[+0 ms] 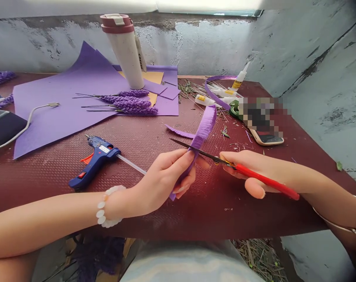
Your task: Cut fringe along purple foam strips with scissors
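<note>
Pinched between the thumb and fingers of my left hand is a purple foam strip, its upper part cut into a fine fringe and curling upward. A thin tail of the strip bends away to the left, and its lower end shows beneath my fingers. My right hand grips red-handled scissors. Their dark blades lie across the strip just above my left thumb. Whether the blades are parted there is hard to see. On the table to the left of my left hand lies a blue glue gun with a clear glue stick in it.
Purple sheets cover the back left, with purple flower stems and a white tumbler on them. Glue bottles, thin wires, green tape and a phone are at the back right. A white cable lies left.
</note>
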The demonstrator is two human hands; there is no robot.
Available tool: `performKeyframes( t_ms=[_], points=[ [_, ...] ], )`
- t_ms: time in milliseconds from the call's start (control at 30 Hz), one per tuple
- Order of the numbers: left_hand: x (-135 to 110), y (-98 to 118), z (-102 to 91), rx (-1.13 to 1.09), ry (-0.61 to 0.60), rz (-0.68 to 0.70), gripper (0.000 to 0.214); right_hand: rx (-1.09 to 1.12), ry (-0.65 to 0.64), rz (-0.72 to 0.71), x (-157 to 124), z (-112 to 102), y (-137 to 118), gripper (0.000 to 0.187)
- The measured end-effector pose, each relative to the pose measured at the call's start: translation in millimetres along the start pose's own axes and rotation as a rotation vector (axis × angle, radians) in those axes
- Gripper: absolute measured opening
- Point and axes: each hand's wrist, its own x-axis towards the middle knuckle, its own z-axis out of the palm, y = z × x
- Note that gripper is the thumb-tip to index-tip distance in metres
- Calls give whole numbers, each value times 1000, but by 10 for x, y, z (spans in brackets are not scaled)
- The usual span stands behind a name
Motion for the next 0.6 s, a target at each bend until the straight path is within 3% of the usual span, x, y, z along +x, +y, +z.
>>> performKeyframes(
  t_ms=[100, 200, 467, 600],
  points=[
    [3, 6, 0, 4, 13, 5, 50, 197, -105, 45, 7, 10, 28, 69],
    [6, 5, 0, 4, 18, 0, 50, 251, -134, 55, -3, 18, 69, 59],
    [17, -17, -14, -3, -6, -8, 47, 223, -137, 27, -29, 28, 58, 54],
    [13, -29, -29, 56, 5, 34, 48, 118, -79, 28, -28, 1, -5, 57]
  ],
)
